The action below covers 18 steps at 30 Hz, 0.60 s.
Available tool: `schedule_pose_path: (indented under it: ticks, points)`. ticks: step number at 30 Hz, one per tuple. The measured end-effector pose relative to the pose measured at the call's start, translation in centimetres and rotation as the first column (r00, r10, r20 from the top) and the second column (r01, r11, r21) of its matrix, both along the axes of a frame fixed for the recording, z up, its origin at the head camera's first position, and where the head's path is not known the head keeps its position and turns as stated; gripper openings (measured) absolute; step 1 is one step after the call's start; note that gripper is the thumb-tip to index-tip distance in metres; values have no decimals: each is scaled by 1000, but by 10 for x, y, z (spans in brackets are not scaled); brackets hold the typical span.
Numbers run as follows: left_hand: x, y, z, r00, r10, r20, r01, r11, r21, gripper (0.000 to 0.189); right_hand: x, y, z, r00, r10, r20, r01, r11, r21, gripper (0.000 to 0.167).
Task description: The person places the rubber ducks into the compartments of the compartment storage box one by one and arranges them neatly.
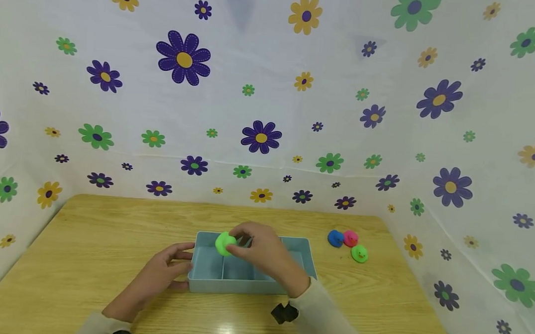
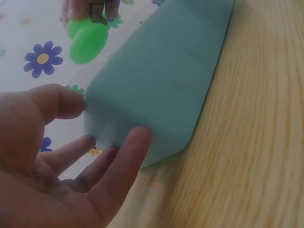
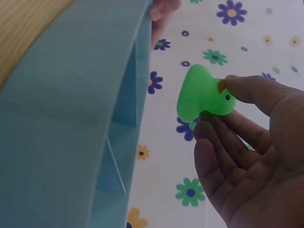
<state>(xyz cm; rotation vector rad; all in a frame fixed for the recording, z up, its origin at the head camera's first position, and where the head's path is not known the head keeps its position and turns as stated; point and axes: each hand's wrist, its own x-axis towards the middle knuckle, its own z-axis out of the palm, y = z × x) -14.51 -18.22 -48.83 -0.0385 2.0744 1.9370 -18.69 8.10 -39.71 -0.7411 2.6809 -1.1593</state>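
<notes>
Bright green, the toy duck (image 1: 223, 244) is aloft over the left part of a blue-grey box (image 1: 231, 287), where from the head we see it overlap the divider (image 1: 222, 267) between the leftmost compartment and the next. We find it pinched by its head in the right hand (image 1: 259, 249), thumb on one side and fingers on the other. Only the right wrist view gives us its orange beak (image 3: 222, 86), against the thumb, and a dark eye (image 3: 227, 97); the left wrist view shows us its rounded base instead.

At the box's left end we see the left hand (image 1: 169, 270), its fingers spread and lightly bent, touching the end wall without wrapping round anything. That contact is clearest to us from the left wrist, while the compartments show best from the head.

Right of the box, only the head view shows us three more ducks: a blue duck (image 1: 335, 238) and a pink duck (image 1: 350, 238) side by side, with a second green duck (image 1: 360, 254) just nearer to us. All this stands on a wood-grained surface (image 1: 125, 230), and beyond it we see white cloth (image 1: 254, 52) printed with purple, yellow and green flowers. Pale sleeves (image 1: 328, 314) cover both forearms.
</notes>
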Motion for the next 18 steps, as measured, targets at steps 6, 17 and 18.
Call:
schedule_pose_path:
  ticks: [6, 17, 18]
  points:
    - [-2, 0, 1, 1000, 17, 14, -17, 1000, -1, 57, 0, -19, -9, 1000, 9, -6, -9, 998, 68, 23]
    - [-2, -1, 0, 1000, 14, 2, -14, 1000, -7, 55, -7, -37, -34, 996, 34, -83, -16, 979, 201, 25]
    - [-2, -1, 0, 1000, 15, 2, -15, 1000, -6, 55, -8, -38, -36, 996, 35, -88, -16, 977, 212, 25]
